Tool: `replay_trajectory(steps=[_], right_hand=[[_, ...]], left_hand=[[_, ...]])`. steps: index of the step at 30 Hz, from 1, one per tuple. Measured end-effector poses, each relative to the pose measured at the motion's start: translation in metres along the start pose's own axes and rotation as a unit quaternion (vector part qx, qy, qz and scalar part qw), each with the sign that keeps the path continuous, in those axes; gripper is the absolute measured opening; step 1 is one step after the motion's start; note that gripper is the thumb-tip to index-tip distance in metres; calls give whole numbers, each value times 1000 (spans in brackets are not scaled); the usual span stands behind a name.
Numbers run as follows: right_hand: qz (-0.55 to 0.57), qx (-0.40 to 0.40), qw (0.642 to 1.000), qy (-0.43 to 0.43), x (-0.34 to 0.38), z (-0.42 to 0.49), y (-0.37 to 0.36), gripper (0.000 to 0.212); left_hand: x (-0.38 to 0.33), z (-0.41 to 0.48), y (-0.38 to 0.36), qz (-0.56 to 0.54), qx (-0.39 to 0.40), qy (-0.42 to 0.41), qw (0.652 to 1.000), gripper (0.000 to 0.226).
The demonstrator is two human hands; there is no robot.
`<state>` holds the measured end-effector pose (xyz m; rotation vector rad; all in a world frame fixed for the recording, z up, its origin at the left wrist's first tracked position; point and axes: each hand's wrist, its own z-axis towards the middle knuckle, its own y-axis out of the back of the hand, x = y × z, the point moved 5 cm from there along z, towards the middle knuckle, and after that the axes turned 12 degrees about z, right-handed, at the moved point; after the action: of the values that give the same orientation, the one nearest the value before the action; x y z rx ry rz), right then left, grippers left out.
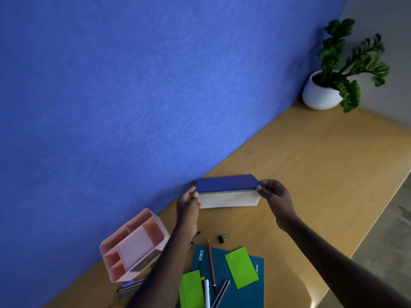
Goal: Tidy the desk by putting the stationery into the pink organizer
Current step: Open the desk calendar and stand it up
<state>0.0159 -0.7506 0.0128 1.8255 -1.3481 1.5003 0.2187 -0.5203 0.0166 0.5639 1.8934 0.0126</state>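
Fingertips of left hand (pixel 189 202) and right hand (pixel 273 192) pinch the ends of the blue-covered spiral notepad (pixel 226 185) at the wooden desk (pixel 311 174) back edge; I'd keep it level moving left to the pink plastic organizer (pixel 121 277).

We see a smooth wooden surface (pixel 311 174) with a soft sheen, a fuzzy matt blue felt wall (pixel 133 96), a glossy pink plastic organizer (pixel 133 245), a wire-bound paper notebook (pixel 229 192) and a smooth white pot (pixel 320 94).

Blue-covered spiral notepad (pixel 226 182), pink organizer (pixel 133 245), teal notebook (pixel 222 263), green sticky notes (pixel 241 266), red pencil (pixel 211 263)
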Motion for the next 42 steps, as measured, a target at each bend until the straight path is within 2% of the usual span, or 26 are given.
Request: replay_trajectory(steps=[10, 23, 31, 36, 42], right_hand=[[21, -16, 999, 28, 23, 18, -10, 17], [-11, -5, 999, 47, 36, 49, -26, 39], [-27, 1, 998, 55, 36, 62, -29, 37], [-68, 45, 994, 78, 38, 68, -36, 52], [-97, 91, 989, 61, 32, 73, -32, 72]], left_hand=[[-20, 10, -13, 53, 1, -36, 998, 37], [-37, 33, -23, 51, 12, -27, 998, 37], [-45, 43, -30, 60, 24, -41, 997, 21], [-44, 56, -34, 100, 53, -76, 991, 35], [-41, 56, -36, 169, 76, -103, 977, 60]])
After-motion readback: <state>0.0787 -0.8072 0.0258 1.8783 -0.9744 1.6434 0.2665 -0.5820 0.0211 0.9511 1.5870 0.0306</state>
